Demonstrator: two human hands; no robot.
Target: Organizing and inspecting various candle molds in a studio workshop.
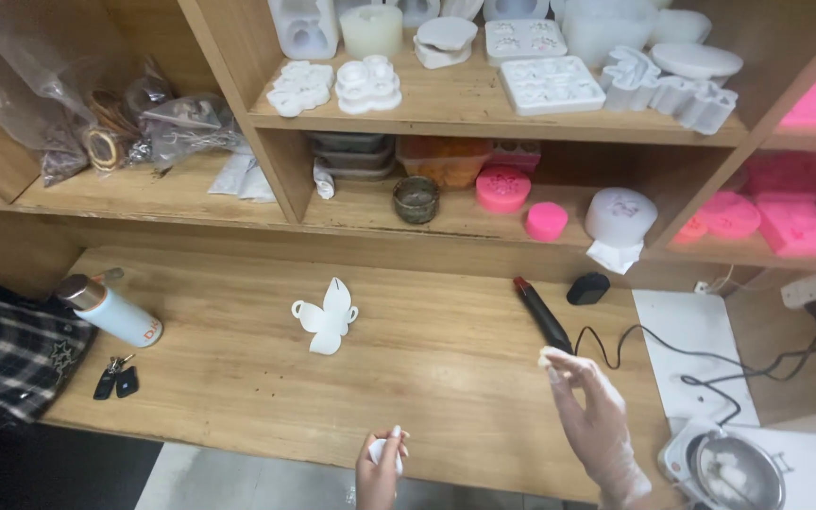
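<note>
My left hand (380, 469) is at the bottom edge, fingers closed around a small white piece (379, 451). My right hand (597, 420), in a thin clear glove, is raised over the wooden bench (238, 378) with a tiny white bit pinched at its fingertips (546, 358). A white flower-shaped mould (326, 317) lies on the bench ahead of both hands, untouched. A black tool with a red tip (542, 312) lies just beyond my right hand, its cable (672, 357) trailing right.
A pale blue bottle (110, 312) and car keys (115, 379) lie at the left by a plaid bag (2, 349). A small metal pot (734, 469) sits at lower right. Shelves hold white moulds (550, 83), pink moulds (795, 227) and plastic bags (144, 123).
</note>
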